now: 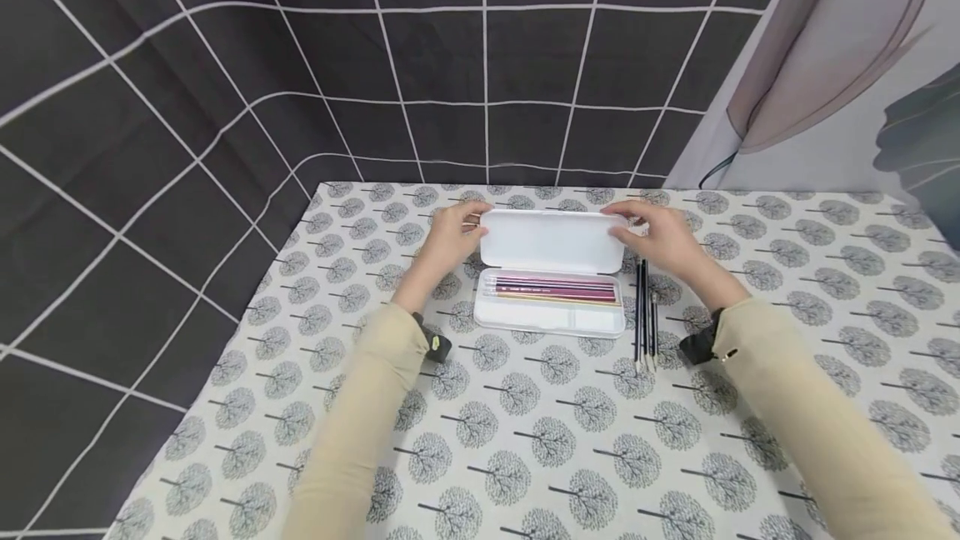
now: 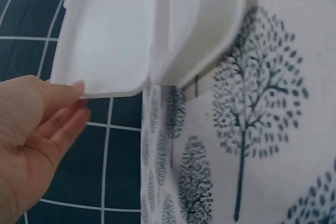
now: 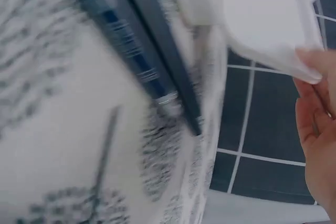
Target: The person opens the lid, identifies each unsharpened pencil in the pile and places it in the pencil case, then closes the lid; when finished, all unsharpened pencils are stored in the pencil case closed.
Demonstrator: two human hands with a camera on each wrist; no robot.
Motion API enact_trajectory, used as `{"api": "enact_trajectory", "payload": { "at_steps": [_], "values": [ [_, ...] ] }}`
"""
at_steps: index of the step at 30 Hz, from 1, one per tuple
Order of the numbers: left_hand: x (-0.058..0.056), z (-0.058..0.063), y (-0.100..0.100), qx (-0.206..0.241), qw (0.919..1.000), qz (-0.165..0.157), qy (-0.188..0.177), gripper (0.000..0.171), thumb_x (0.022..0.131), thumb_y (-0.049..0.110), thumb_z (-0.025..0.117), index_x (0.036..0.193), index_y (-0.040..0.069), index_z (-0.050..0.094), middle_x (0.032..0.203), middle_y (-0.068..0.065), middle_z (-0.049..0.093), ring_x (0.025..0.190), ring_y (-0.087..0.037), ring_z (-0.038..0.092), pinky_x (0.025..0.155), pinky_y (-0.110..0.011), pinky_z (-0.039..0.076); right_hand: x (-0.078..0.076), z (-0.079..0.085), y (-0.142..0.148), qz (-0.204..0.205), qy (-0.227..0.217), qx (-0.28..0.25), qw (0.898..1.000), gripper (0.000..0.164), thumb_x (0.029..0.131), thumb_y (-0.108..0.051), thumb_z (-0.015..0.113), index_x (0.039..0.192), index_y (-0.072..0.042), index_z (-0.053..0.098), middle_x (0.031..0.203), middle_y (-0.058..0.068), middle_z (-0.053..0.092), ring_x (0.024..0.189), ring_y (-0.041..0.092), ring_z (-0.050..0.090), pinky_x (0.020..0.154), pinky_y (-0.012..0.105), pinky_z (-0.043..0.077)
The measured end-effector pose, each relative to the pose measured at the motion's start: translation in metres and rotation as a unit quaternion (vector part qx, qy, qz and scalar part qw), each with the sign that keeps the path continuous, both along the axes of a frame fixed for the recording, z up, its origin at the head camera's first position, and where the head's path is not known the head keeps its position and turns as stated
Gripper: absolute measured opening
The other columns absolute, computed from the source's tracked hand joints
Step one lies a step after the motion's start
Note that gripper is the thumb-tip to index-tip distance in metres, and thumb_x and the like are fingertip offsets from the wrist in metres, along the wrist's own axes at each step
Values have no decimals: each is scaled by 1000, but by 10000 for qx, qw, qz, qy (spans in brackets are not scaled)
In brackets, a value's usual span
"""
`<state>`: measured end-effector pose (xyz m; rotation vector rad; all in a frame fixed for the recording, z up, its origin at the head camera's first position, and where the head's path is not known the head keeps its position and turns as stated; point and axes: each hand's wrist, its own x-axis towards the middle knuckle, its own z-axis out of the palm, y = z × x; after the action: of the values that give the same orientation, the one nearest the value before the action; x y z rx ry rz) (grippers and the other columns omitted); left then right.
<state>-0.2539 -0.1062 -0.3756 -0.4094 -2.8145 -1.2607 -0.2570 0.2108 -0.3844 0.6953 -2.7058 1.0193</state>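
Note:
A white plastic pencil case (image 1: 525,322) lies on the table with its lid (image 1: 553,240) raised on the far side. Several pencils (image 1: 555,287), red, dark and yellow, lie inside the case. At the lid's left end my left hand (image 1: 450,236) pinches the corner between thumb and fingers; the left wrist view shows this grip on the lid (image 2: 105,35). My right hand (image 1: 660,236) pinches the opposite corner, also seen in the right wrist view with thumb and fingers on either side of the lid edge (image 3: 268,19).
Several dark pencils (image 1: 645,315) lie side by side just right of the case, below my right hand. The table (image 1: 525,440) wears a cloth printed with grey trees. Behind it hangs a dark curtain (image 1: 540,57) with white grid lines; a pale curtain (image 1: 832,107) hangs at the right.

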Motion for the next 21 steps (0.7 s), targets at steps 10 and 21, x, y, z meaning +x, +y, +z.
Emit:
{"api": "enact_trajectory", "payload": {
  "at_steps": [10, 21],
  "values": [
    [3, 3, 5, -46, 9987, 41, 505, 29, 79, -9, 63, 107, 0, 61, 105, -13, 63, 100, -22, 62, 80, -13, 52, 10, -3, 0, 60, 741, -291, 9968, 26, 81, -2, 70, 107, -2, 66, 102, 15, 69, 74, 24, 65, 65, 11, 50],
    [60, 2, -12, -1221, 9874, -990, 188, 22, 85, 3, 62, 106, 7, 64, 116, -9, 64, 108, -25, 61, 93, -33, 51, 70, -10, 9, 923, 1103, 738, 9868, 35, 77, -6, 72, 111, -7, 67, 107, 12, 68, 84, 25, 67, 72, 39, 58]
  ]
}}
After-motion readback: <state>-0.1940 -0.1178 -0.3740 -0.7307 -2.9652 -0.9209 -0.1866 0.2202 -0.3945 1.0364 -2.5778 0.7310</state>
